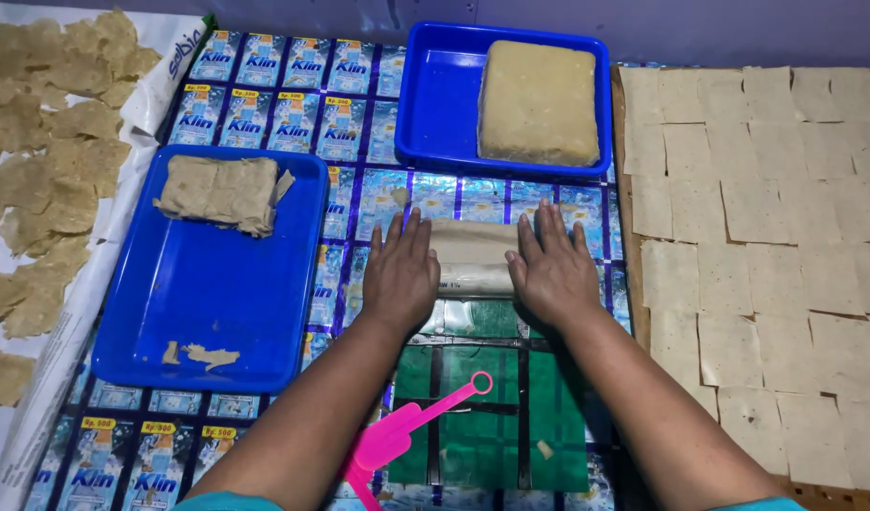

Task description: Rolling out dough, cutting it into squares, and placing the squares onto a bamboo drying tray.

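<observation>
- Pressing flat: both hands lie palm-down on a pale roller (474,257), w/ a thin sheet of dough wrapped round it, at centre of the work surface.
- Left hand (400,274) on the roller's left end, fingers spread & straight, not curled round it.
- Right hand (551,270) on the right end, same flat open pose; the roller's middle shows between the two hands.
- Roller sits at the far edge of a green mat (492,416), just in front of the far blue tray (441,104), which holds a thick square dough block (539,102).
- Near blue tray (208,284), left of the hands, holds a folded stack of thin dough (222,192) in its far corner & a few scraps near the front.
- Pink plastic cutter (406,431) lies on the mat betw. the forearms, untouched.
- Board (627,189) at right covered w/ cut dough squares (766,237) laid edge to edge.
- Far left: ragged dough pieces (47,151) spread on a white sheet.
</observation>
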